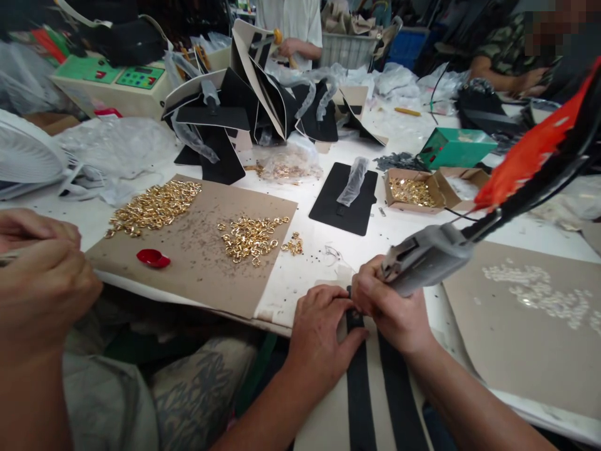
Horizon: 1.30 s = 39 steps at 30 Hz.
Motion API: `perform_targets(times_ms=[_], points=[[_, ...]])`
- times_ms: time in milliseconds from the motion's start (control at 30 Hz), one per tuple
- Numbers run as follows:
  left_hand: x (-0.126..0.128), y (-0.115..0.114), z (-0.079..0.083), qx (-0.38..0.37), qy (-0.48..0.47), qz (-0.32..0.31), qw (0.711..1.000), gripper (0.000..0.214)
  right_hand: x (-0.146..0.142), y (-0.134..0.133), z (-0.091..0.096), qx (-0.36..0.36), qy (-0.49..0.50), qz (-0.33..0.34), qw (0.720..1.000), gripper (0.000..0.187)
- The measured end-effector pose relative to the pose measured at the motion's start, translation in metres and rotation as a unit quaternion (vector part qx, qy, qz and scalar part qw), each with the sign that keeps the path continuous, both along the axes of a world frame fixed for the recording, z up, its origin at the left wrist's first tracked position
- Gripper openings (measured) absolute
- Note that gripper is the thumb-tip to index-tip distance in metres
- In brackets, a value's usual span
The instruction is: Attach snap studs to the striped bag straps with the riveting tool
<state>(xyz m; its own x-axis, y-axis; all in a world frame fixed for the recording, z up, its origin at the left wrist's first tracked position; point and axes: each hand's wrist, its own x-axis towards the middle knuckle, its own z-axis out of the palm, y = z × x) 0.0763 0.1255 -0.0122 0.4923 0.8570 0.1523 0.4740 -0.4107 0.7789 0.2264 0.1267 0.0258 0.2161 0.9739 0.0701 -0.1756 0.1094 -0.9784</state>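
My right hand (392, 307) is closed around the lower end of a grey power screwdriver (429, 254), which slants up to the right. Its tip is hidden by my fingers. Close beside it, my left hand (322, 329) grips the end of a black strap (357, 369) between thumb and fingers. The strap lies lengthwise on a beige panel (323, 419) with a second black strip (399, 394) alongside. This panel leans from the table edge toward my lap. A small metal fitting (355, 315) shows on the strap between my hands.
Gold clasps (248, 238) and a red dish (153, 258) lie on brown cardboard (197, 282). A black panel (345, 200) and a box of gold parts (413, 191) are ahead. Clear pieces (539, 288) lie right. A co-worker's hands (47, 269) are close at left. An orange-wrapped cord (535, 150) hangs down right.
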Motion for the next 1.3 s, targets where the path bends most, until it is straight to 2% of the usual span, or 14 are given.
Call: perform_targets(times_ms=[133, 367, 567, 633, 767, 933, 1167, 1300], points=[[0.001, 0.0, 0.003, 0.002, 0.011, 0.008, 1.0, 0.042, 0.001, -0.003, -0.002, 0.017, 0.078, -0.054, 0.995, 0.026], [0.0, -0.005, 0.004, 0.015, 0.015, 0.004, 1.0, 0.033, -0.006, -0.013, 0.002, 0.021, 0.036, -0.057, 0.998, 0.027], [-0.001, -0.009, 0.002, 0.032, 0.021, 0.009, 0.999, 0.04, -0.007, -0.007, 0.006, 0.04, 0.148, -0.078, 0.985, 0.029], [-0.001, -0.009, 0.002, 0.029, 0.02, 0.01, 0.999, 0.038, -0.008, -0.009, 0.004, 0.046, 0.131, -0.06, 0.989, 0.03], [-0.002, -0.007, 0.006, 0.016, 0.011, 0.006, 1.0, 0.032, -0.009, -0.011, 0.002, 0.026, 0.031, -0.017, 0.999, 0.031], [-0.001, -0.006, 0.008, 0.016, 0.007, 0.006, 1.0, 0.034, -0.008, -0.006, 0.009, -0.018, -0.046, -0.055, 0.997, 0.03], [-0.002, -0.009, 0.006, 0.039, 0.02, 0.002, 0.999, 0.03, -0.009, -0.013, 0.008, 0.02, -0.006, -0.082, 0.996, 0.031], [-0.001, -0.011, 0.008, 0.048, 0.023, 0.007, 0.999, 0.03, -0.005, -0.02, 0.022, 0.046, 0.028, -0.117, 0.992, 0.03]])
